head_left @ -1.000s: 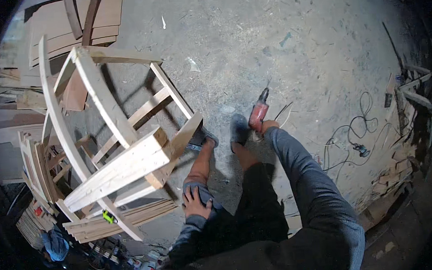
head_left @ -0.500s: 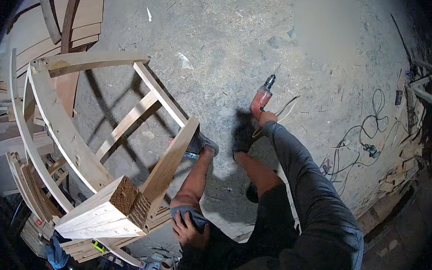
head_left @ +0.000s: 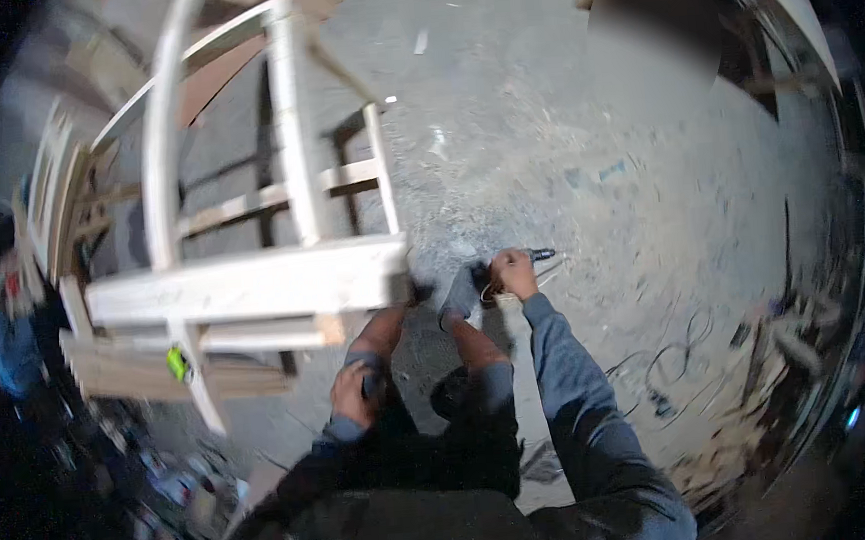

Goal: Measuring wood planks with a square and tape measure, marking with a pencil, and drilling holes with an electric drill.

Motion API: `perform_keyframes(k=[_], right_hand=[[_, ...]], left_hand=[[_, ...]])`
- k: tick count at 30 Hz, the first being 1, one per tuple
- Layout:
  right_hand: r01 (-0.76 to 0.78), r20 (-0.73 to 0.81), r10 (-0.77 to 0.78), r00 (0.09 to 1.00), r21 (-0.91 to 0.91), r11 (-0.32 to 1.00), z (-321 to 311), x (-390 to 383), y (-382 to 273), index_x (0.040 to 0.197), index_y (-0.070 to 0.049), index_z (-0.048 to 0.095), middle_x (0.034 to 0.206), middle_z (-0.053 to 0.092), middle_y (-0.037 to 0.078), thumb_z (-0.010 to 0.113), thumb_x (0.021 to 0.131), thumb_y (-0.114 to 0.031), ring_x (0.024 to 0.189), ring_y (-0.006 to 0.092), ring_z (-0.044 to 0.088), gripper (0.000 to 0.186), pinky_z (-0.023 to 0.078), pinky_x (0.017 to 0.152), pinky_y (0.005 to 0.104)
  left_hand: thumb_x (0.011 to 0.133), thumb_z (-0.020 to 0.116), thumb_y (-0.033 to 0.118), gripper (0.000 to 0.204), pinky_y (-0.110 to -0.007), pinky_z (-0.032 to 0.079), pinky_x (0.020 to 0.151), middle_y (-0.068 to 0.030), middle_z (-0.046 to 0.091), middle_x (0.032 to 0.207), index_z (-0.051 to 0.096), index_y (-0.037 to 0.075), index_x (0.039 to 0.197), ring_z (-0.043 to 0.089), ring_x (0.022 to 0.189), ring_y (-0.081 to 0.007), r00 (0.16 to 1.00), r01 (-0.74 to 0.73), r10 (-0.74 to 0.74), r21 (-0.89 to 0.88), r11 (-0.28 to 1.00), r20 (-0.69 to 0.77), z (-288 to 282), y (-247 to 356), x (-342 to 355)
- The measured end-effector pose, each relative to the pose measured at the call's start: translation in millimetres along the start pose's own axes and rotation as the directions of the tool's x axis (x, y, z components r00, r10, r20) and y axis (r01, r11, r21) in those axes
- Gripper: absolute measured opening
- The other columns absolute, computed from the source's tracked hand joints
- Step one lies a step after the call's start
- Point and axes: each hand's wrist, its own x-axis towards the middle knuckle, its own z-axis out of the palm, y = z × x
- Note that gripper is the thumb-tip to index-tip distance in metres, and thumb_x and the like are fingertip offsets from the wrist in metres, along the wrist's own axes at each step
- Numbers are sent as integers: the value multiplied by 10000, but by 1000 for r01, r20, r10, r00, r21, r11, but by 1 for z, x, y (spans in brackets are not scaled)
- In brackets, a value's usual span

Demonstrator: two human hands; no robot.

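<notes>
My right hand (head_left: 515, 274) grips a power drill, close above the floor and beside my foot. The drill's dark chuck (head_left: 544, 254) sticks out to the right past my fingers; my hand hides most of the body. My left hand (head_left: 353, 394) is at my left knee, its fingers blurred, with a dark patch by them that I cannot make out. Left of my legs stands a pale wooden frame (head_left: 253, 288), with a thick beam across its near side and curved uprights behind.
A small bright yellow-green thing (head_left: 177, 364) sits by the frame's near slats. Loose black cable (head_left: 674, 358) lies on the floor at right, near wood scraps (head_left: 761, 377). Stacked curved wooden pieces (head_left: 72, 205) stand at far left. A blurred dark structure rises at the far right.
My view has swung, so the frame appears turned and larger. My right hand and the drill have come nearer my foot, the chuck now pointing right. My left hand stays at the knee.
</notes>
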Motion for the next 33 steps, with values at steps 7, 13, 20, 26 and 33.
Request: perform_keyframes(k=[7,13,20,26,33], right_hand=[[401,-93,-394,914,74,913,-96,-72,-364,1260,-11,648,1091,716,205,702,938,-222,956,299,710,388,554,825,386],[721,571,-531,626,-166,672,26,-62,-531,1314,23,620,1296,649,254,713,878,-459,1204,417,621,657,493,1036,451],[306,798,47,601,-284,909,86,-49,-551,1385,84,562,1068,700,181,690,907,-620,934,227,654,861,525,827,373],[771,524,-578,625,-299,562,87,-85,-531,1194,67,607,1012,649,259,774,857,-470,955,448,616,655,506,844,490],[839,501,-674,543,-280,467,91,-103,-513,1222,86,567,1132,603,271,761,872,-440,1090,440,567,661,471,956,499]], left_hand=[[1048,519,377,378,-403,554,849,-130,704,1013,695,58,1151,665,1005,-209,843,311,-522,-908,280,127,-56,-43,33],[1061,521,490,654,-507,343,1182,-118,412,1572,332,116,1563,340,1465,-263,872,-170,-460,-778,-606,168,-141,-48,111],[968,722,406,612,-495,323,1163,-38,533,1470,483,143,1467,464,1384,-228,872,25,-379,-801,-599,310,-183,-54,127],[832,873,381,1009,-453,442,1115,-211,500,1471,274,-40,1526,540,1307,-324,704,-117,-661,-877,-466,258,-181,-25,123],[805,754,701,1386,-449,253,1248,-316,147,1662,-65,-91,1594,208,1537,-417,536,244,-755,-925,-290,378,-169,-21,126]])
